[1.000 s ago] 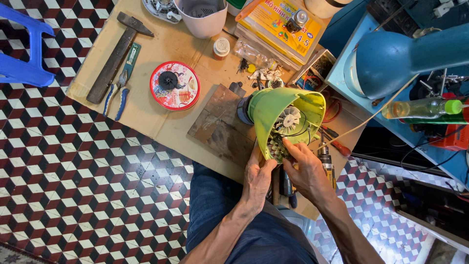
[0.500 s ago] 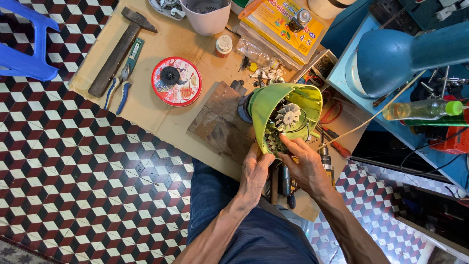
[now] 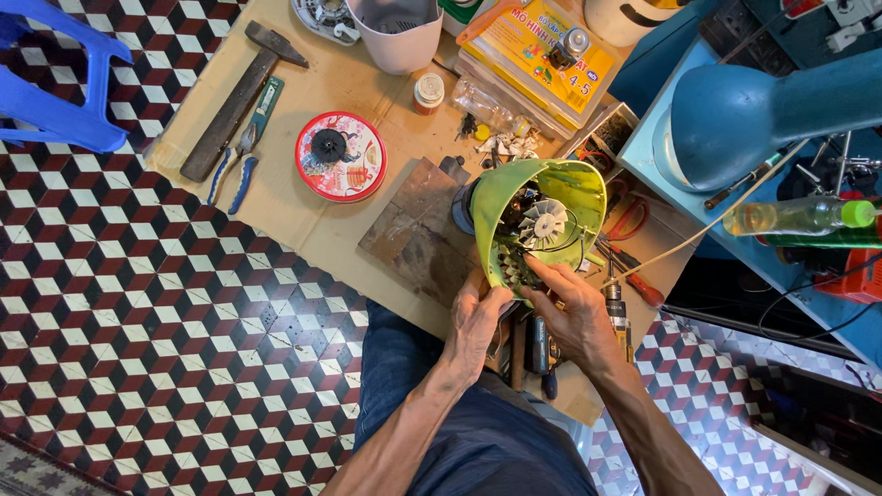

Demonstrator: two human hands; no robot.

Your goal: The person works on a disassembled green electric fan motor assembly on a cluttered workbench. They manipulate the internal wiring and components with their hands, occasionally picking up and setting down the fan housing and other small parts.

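Note:
A lime-green appliance housing (image 3: 560, 188) lies open side up near the table's front edge, showing a white fan wheel (image 3: 542, 220) and a motor inside. My left hand (image 3: 475, 321) grips its lower left rim. My right hand (image 3: 579, 312) holds the lower right rim, with fingertips reaching into the opening just below the fan. A dark blue part (image 3: 462, 207) sticks out behind the housing on its left.
A worn metal plate (image 3: 418, 230) lies left of the housing. Further left are a round red tin lid (image 3: 342, 156), a hammer (image 3: 239, 96) and blue-handled pliers (image 3: 241, 156). A pale cup (image 3: 400, 32), a yellow box (image 3: 533, 46), a blue lamp (image 3: 735, 119), a blue stool (image 3: 55, 83).
The view has shifted slightly. Both hands stay on the green housing, the right fingers have moved a little inside the opening.

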